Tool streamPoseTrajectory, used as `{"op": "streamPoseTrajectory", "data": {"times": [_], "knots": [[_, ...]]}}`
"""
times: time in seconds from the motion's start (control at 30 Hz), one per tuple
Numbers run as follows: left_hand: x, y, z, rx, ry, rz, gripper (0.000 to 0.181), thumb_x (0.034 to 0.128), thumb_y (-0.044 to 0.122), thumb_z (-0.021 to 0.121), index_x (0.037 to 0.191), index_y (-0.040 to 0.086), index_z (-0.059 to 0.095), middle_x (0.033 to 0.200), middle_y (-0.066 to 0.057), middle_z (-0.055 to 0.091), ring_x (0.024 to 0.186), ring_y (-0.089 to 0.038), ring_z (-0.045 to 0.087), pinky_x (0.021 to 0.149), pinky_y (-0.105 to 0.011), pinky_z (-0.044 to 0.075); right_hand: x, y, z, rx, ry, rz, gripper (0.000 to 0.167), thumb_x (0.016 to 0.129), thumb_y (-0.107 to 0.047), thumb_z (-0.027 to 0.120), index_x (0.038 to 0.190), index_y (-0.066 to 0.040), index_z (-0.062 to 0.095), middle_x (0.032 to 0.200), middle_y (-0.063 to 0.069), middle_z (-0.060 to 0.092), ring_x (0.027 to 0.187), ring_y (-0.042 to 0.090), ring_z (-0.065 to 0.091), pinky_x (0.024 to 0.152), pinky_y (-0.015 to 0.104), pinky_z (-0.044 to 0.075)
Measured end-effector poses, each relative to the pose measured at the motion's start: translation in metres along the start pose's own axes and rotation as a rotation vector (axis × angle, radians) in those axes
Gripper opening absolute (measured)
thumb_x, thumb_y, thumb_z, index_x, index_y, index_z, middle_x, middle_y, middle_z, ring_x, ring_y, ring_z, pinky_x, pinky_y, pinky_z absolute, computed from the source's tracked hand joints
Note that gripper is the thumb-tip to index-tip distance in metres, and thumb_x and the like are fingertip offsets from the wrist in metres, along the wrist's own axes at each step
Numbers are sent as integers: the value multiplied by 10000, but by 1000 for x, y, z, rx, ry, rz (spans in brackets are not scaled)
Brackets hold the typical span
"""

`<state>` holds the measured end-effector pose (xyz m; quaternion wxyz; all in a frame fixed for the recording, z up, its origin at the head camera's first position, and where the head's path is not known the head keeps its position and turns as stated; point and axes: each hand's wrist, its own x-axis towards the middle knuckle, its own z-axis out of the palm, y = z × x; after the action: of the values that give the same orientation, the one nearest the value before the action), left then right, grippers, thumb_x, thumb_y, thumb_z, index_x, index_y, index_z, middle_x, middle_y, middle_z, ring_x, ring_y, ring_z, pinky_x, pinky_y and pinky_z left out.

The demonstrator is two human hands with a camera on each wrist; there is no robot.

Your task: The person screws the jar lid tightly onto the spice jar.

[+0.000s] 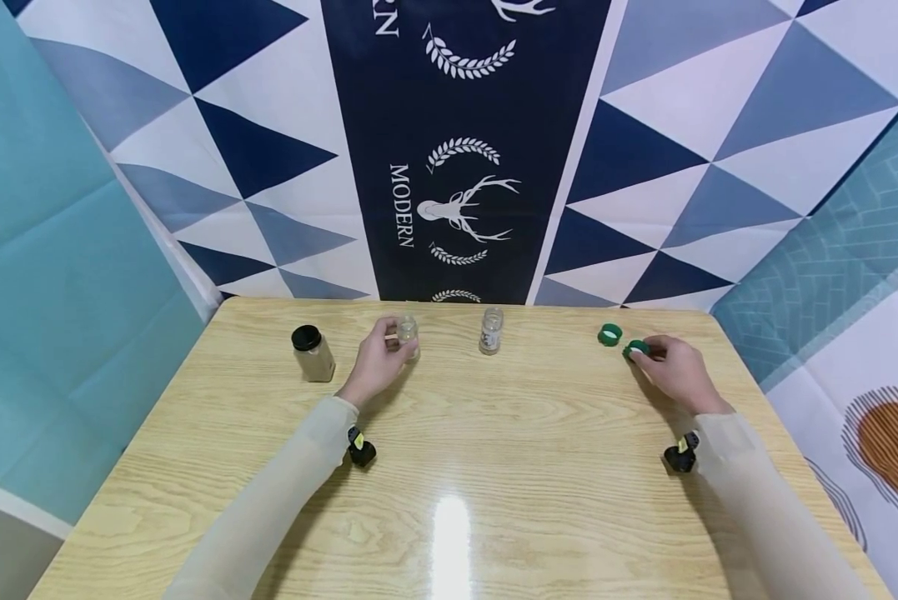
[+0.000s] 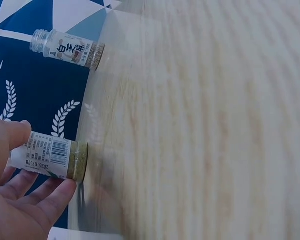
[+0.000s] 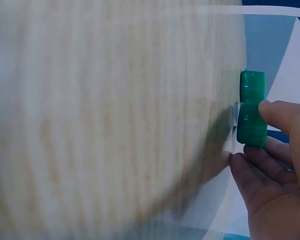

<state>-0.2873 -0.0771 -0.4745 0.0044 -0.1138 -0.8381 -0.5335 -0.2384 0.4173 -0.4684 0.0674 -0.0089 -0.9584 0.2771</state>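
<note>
My left hand (image 1: 378,360) holds a small clear glass jar (image 1: 408,332) upright on the table, thumb on one side and fingers on the other. In the left wrist view that jar (image 2: 52,156) shows a barcode label and greenish contents at its base. At the right, my right hand (image 1: 677,372) pinches a green cap (image 1: 634,350) between thumb and fingers. A second green cap (image 1: 609,334) lies just left of it; in the right wrist view the pinched cap (image 3: 252,125) overlaps the other cap (image 3: 253,86).
Another uncapped glass jar (image 1: 491,331) stands at the back middle, with brownish contents low inside. A black-lidded jar (image 1: 314,354) stands to the left of my left hand. Patterned cloth (image 1: 268,150) hangs behind the wooden table (image 1: 524,467).
</note>
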Motion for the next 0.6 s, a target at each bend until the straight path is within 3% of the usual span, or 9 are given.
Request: {"op": "streamPoseTrajectory", "data": {"times": [0.2,0.6], "knots": [[-6,-1,-3,-6,-9,-33,576,1027,284,657,1498,42,428,1441,-187,541,1290,-331,604,1007,-434,575,-7,-3,-1,6,-36,17,516,1055,-315,587,1334,119,570,1246,367,629,1136,500,636,936,620,544],[-15,-2,-4,-40,-27,-25,526,1021,224,666,1471,41,466,1403,-196,581,1292,-354,612,986,-416,589,-23,-9,0,23,-37,-4,519,1054,-324,592,1348,103,568,1263,355,629,1146,500,636,927,617,553]]}}
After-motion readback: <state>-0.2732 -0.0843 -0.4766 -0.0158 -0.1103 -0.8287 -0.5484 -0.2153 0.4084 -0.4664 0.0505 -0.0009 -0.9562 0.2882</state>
